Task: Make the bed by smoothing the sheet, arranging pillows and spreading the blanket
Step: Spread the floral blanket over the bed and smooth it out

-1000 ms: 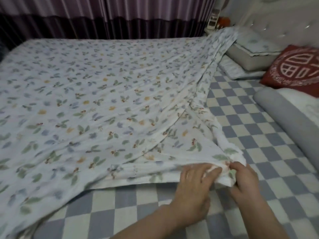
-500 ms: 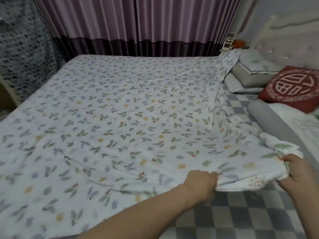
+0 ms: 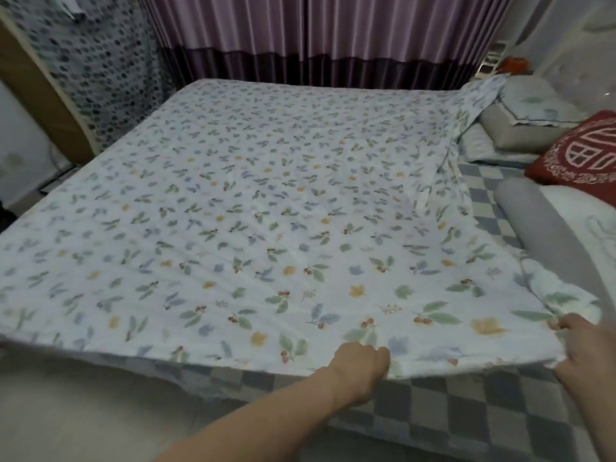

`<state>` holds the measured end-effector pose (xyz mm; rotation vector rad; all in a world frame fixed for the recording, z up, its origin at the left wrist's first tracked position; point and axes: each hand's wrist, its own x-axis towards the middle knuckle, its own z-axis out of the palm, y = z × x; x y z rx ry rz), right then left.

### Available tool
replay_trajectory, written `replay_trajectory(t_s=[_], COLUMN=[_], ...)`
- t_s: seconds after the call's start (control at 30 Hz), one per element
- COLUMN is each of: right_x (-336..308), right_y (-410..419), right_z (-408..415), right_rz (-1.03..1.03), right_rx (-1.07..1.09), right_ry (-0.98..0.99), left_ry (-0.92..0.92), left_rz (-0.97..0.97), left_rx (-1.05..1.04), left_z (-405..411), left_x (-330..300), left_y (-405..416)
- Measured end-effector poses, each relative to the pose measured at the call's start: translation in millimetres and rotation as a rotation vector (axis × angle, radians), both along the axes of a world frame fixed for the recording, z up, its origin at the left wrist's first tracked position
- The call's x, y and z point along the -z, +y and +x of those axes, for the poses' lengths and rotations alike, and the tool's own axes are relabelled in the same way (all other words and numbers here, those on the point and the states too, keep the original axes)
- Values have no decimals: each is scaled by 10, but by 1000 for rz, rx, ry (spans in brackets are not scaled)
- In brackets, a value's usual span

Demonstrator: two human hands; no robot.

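Head view, left to right. A spotted cloth [image 3: 100, 61] hangs at the far left, beside purple curtains [image 3: 300, 35] behind the bed. A leaf-printed blanket [image 3: 266, 211] lies spread across most of the bed, over a checked sheet [image 3: 466, 411] that shows along the near edge and at the right. The left hand [image 3: 361, 365] is closed, pinching the blanket's near edge. The right hand [image 3: 590, 355], partly cut off by the frame, grips the blanket's near right corner. At the right lie a grey bolster [image 3: 546, 221], a red cushion [image 3: 580, 151] and stacked pillows [image 3: 526, 111] against the headboard [image 3: 583, 45].
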<state>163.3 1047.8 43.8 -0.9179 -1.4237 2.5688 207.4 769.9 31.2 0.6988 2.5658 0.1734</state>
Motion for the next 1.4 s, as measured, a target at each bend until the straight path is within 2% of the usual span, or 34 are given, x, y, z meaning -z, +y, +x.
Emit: replay_trajectory(t_s=[0.07,0.1,0.2,0.23,0.33,0.43,0.57,0.63,0.73,0.77,0.8,0.87,1.03,1.1,1.17,1.23,1.3,1.4], right_x=[252,182,111,50,54,7,-83,-102,-143,-177,-190,-215,83,178,265,344,369,134], right_y=[153,12,-230,-308,-540,-682,-776,-799,-800,-802,-795,-775,-483,-390,-357,-212,100,794], right_z=[46,106,326,377,437,440,471,476,485,493,500,478,311,174,45,-95,-180,-287], right_rz=[307,296,493,515,593,744,932,1027,1214,1222,1170,968,-23,-320,-378,-445,-486,-423], right_rx=[32,57,85,106,-69,-218,-387,-454,-576,-601,-629,-640,-282,-185,-79,49,127,193], right_ry=[-199,-164,-137,-125,-88,-104,-46,-101,-126,-103,-99,-135,-314,-326,-327,-330,-311,-182], left_ry=[-26,-38,-161,-194,-177,-45,-49,-79,-89,-88,-89,-118,-155,-205,-312,-399,-463,-556], left_rz=[-41,-63,-146,-115,163,376,491,382,29,-49,-82,-31,231,384,562,640,575,369], left_rx=[-46,-56,-86,-134,-323,-276,-172,-149,-69,-36,-9,-25,-118,-182,-265,-301,-250,-217], left_z=[146,183,281,241,-45,-351,-694,-903,-1159,-1202,-1244,-1304,-1308,-1213,-1096,-972,-883,-853], left_x=[82,97,122,84,-175,-418,-521,-521,-536,-550,-548,-498,-449,-455,-469,-506,-550,-559], left_y=[57,66,100,134,230,588,1211,1380,1488,1490,1510,1486,1526,1617,1734,1853,1972,2085])
